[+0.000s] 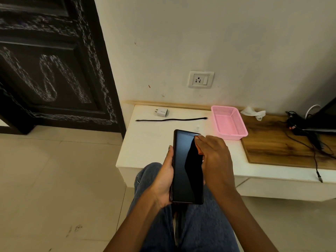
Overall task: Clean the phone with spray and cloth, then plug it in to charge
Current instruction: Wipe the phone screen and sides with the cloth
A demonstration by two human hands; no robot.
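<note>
No readable text anywhere. White charger adapter (161, 112), far left on the surface (145, 142), carries a small dark logo, too blurred to read. Phone (185, 168) screen dark, shows nothing. Chalk scrawls on dark door (54, 70), illegible.

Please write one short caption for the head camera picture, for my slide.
Left hand holds a dark phone while the right hand touches its screen; charger and cable wait on the table.

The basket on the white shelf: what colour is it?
Pink, a perforated plastic basket, clearest in the head view.
</note>
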